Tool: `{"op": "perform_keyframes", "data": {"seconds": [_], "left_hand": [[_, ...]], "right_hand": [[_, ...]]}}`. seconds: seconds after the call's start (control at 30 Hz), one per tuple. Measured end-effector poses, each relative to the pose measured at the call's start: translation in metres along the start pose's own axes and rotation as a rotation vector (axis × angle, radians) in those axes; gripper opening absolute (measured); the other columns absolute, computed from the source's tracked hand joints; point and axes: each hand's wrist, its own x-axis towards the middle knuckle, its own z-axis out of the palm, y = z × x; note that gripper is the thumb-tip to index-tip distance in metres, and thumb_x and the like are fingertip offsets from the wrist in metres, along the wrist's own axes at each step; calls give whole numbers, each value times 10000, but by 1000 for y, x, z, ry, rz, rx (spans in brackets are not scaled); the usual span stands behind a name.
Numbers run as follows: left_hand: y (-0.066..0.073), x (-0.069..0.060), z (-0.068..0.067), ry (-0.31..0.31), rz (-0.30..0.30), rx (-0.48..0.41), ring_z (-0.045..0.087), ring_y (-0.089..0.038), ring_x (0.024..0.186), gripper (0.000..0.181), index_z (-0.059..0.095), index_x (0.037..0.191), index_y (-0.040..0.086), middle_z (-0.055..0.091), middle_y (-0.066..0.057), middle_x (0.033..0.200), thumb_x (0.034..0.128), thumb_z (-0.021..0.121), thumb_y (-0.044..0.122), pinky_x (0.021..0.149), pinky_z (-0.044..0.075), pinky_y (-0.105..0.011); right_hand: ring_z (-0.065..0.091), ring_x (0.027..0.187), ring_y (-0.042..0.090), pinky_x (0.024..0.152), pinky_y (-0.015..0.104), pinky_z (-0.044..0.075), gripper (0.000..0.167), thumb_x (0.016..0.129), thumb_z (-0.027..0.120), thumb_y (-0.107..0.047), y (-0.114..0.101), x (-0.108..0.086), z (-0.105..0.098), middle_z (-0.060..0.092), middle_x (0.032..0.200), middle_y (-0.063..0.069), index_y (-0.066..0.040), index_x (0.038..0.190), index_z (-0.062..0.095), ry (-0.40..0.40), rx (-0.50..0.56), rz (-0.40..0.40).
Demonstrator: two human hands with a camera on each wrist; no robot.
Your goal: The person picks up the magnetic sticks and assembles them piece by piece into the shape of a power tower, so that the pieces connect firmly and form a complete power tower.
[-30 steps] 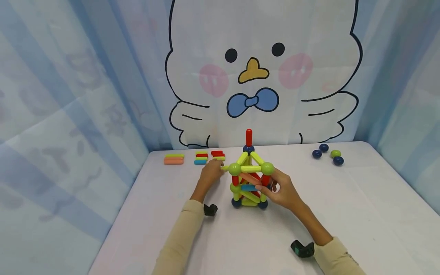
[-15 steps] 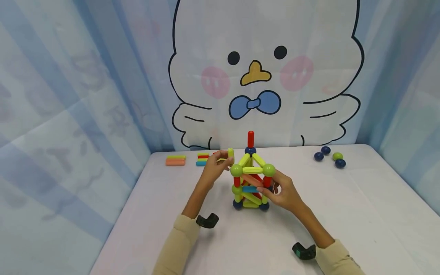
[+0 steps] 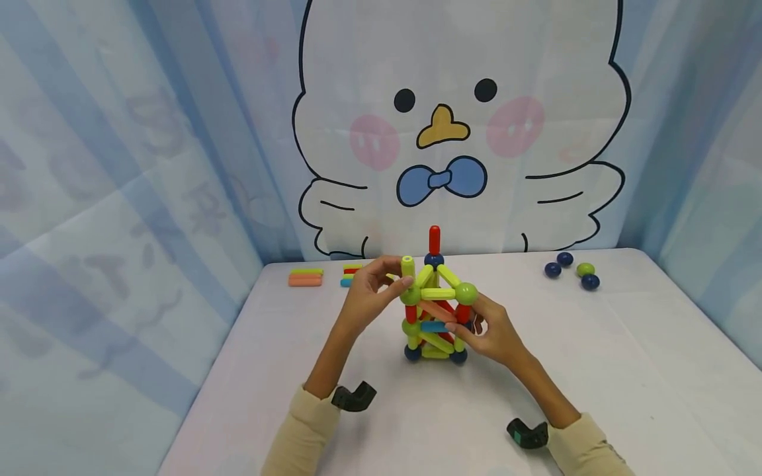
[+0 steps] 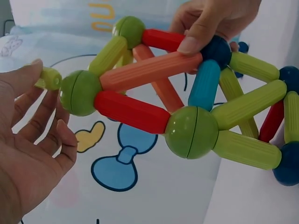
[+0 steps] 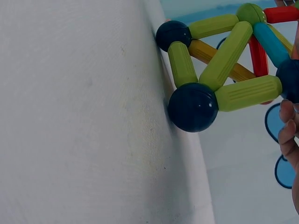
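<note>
A frame of coloured rods and balls [image 3: 437,294] stands on the table, a red rod [image 3: 434,240] upright on its rear navy ball. My left hand [image 3: 370,295] pinches a short yellow-green rod [image 3: 407,266], held upright at the front left green ball [image 3: 411,293]. In the left wrist view that rod [image 4: 49,78] meets the green ball [image 4: 81,93]; whether it is attached I cannot tell. My right hand [image 3: 495,332] grips the frame's right side at a navy ball [image 4: 216,51], thumb by the orange rod [image 4: 152,71]. The right wrist view shows the frame's lower navy balls [image 5: 193,107].
Yellow-green and orange rods [image 3: 305,281] lie at the table's back left, with more coloured rods [image 3: 347,282] partly behind my left hand. Several navy balls [image 3: 591,282] and one green ball [image 3: 585,269] lie at the back right. A printed curtain hangs behind the table.
My left hand has lifted the yellow-green rod from the rods at the back, turned it upright and brought it right to the front left green ball. My right hand keeps its grip.
</note>
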Motion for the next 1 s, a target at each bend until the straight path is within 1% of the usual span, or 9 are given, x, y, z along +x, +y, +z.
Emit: {"op": "perform_keyframes", "data": {"seconds": [0.07,0.27,0.5,0.6,0.67,0.73,0.8,0.9,1.0], "left_hand": [[-1,-1,1,-8,13,9,592,-198,986,264,633,1163,39,634,-118,1064,919,673,131,834,530,-348],[-3,-3,2,-7,2,11,588,-193,982,259,637,1152,35,633,-112,1063,920,675,144,831,530,-358],[-3,-4,3,-3,-1,25,598,-216,999,275,618,1171,15,630,-134,1076,932,651,147,879,536,-357],[-6,-4,1,-6,-16,16,597,-216,1022,298,609,1192,21,629,-133,1101,948,643,188,898,534,-326],[-10,-3,-1,0,-30,-4,595,-244,1018,331,602,1211,25,627,-144,1097,974,608,255,863,531,-283],[-18,0,-4,17,-43,-24,599,-270,1002,380,603,1211,27,629,-157,1081,998,548,337,812,519,-235],[-29,5,-6,57,-67,-14,614,-273,957,415,616,1189,35,640,-162,1052,1014,492,390,747,503,-215],[-54,14,-9,130,-123,120,644,-213,868,371,646,1136,64,668,-123,1016,1021,487,378,694,499,-204],[-82,20,-11,163,-231,327,650,-163,823,256,655,1125,86,677,-76,1028,1010,542,284,700,537,-225]], "right_hand": [[475,573,75,473,230,467,518,733,799,-40,0,0,0,553,787,-28,-56,1203,583,-4,-5,7],[472,572,72,476,225,468,490,753,796,-70,0,-2,0,555,791,-37,-69,1195,583,-16,-3,29],[473,569,83,472,216,461,484,759,793,-85,2,-4,1,560,792,-30,-52,1195,585,-12,-7,20],[475,572,89,478,214,462,487,765,792,-94,1,-3,0,565,798,-20,-55,1202,581,-16,-12,15],[475,581,83,484,215,466,495,766,794,-99,0,-3,0,567,805,-23,-61,1210,578,-21,-15,19],[474,594,73,490,225,471,498,765,800,-106,0,-2,0,561,810,-29,-71,1207,575,-28,-20,25],[470,607,61,495,243,479,513,761,809,-123,0,-2,0,549,813,-38,-78,1210,565,-37,-32,29],[469,618,54,498,263,484,538,758,818,-165,0,-2,2,533,810,-44,-73,1216,550,-44,-70,31],[467,603,66,492,266,476,541,755,819,-213,-1,-3,3,522,785,-42,-55,1197,549,-38,-109,36]]}}
